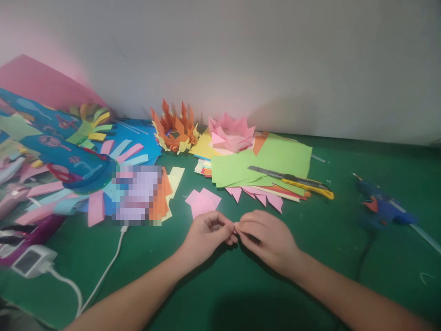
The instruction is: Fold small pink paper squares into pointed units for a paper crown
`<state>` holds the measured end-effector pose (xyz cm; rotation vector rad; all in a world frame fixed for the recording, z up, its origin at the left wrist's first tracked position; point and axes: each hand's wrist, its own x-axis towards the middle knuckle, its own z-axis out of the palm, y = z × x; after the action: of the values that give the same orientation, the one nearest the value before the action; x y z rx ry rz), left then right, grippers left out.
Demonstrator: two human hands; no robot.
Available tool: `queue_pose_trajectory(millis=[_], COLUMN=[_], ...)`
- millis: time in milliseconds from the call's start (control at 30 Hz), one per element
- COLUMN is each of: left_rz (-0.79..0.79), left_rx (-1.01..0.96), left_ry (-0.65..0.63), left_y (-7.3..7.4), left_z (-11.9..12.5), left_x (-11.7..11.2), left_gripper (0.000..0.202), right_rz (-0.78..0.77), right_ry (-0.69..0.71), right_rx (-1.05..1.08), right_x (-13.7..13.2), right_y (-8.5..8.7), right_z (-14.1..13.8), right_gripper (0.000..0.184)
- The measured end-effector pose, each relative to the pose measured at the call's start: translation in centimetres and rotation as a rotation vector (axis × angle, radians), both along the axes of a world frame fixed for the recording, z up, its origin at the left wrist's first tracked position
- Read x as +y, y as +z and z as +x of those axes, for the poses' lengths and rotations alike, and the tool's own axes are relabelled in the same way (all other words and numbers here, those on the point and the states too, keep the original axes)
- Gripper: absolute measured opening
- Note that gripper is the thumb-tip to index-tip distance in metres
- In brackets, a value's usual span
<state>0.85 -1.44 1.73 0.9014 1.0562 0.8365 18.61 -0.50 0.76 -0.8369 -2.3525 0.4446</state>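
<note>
Two bare hands, ours, meet over a green table [172, 303]. We pinch a small piece of pink paper [235, 227] between them: the thumb and fingers of our left hand [210, 233] are clamped on one side of it, and those of our right hand [270, 238] on the other. Most of the piece is hidden by our fingertips, so we cannot tell its shape. Just beyond our left hand lie flat pink sheets [203, 201]; beyond our right hand, pink pointed pieces [274, 201] stick out from under a stack of light green sheets [282, 154]. A yellow-handled cutter [292, 178] rests across that stack, blade toward our left. Behind, near the grey wall [241, 55], we see an orange paper crown [177, 133] beside a pink paper crown [231, 135]. To our left, a blue cylinder [77, 158] lies among pastel paper strips, with a white cable [117, 253] nearer us. To our right, well apart, sits a blurred blue glue gun [386, 209].
</note>
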Motion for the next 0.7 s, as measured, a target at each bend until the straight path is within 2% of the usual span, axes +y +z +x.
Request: queue_pose_trajectory(millis=[167,367,533,700], left_rz=[-0.038,-0.045,-0.059,-0.041], left_rx=[-0.024,-0.043,-0.039,-0.023], left_ry=[-0.06,-0.088,-0.079,-0.07], left_y=[0.2,0.1,0.0,-0.1], left_z=[-0.2,-0.2,-0.3,-0.1], left_x=[0.2,0.3,0.2,0.1], left_gripper=[0.035,0.036,0.036,0.038], right_rz=[-0.004,0.002,-0.165,-0.196], right_ry=[0.039,0.046,-0.081,-0.126], right_rx=[-0.135,-0.148,-0.013,0.11], right_x=[0.0,-0.1,-0.3,-0.5], right_y=[0.2,0.2,0.2,0.2], right_z=[0.3,0.1,-0.4,-0.7], right_gripper=[0.019,0.024,0.019,0.014])
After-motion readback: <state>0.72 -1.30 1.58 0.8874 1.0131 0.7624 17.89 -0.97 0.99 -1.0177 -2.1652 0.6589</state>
